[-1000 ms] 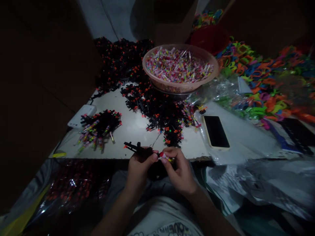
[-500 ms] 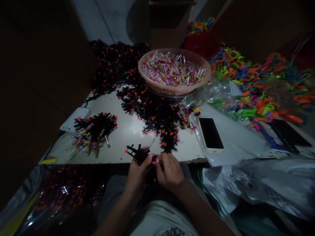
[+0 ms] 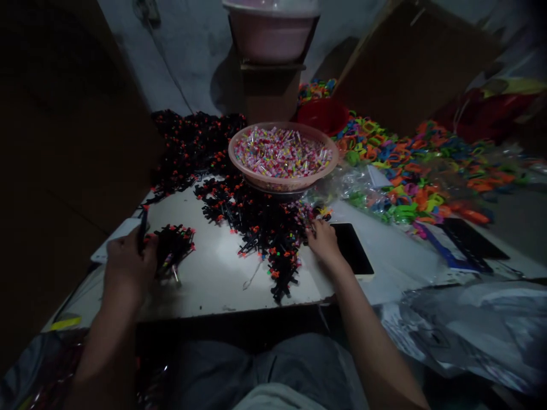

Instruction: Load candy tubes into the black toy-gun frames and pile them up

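Observation:
At the left of the table, my left hand (image 3: 130, 265) is closed around a black plastic piece (image 3: 143, 230) that stands up from its fingers. It is beside a small bundle of black orange-tipped pieces joined to candy-coloured tubes (image 3: 174, 242), partly covering it. My right hand (image 3: 323, 242) reaches to the right end of the central heap, its fingers curled at small multicoloured tubes (image 3: 304, 212). What those fingers grip is too small to make out. The heap of black plastic pieces with orange tips (image 3: 256, 219) spreads between both hands.
Behind the heap stands a pink basin (image 3: 239, 165) full of small colourful tubes. A black-screened phone (image 3: 352, 250) lies by my right forearm. Bright plastic rings (image 3: 405, 171) cover the right back. A white box-like device (image 3: 113, 236) is behind my left hand.
My hands were together at the table's front edge, holding black pieces. They have parted, the left to the bundle, the right forward to the tubes. The camera view has tilted up.

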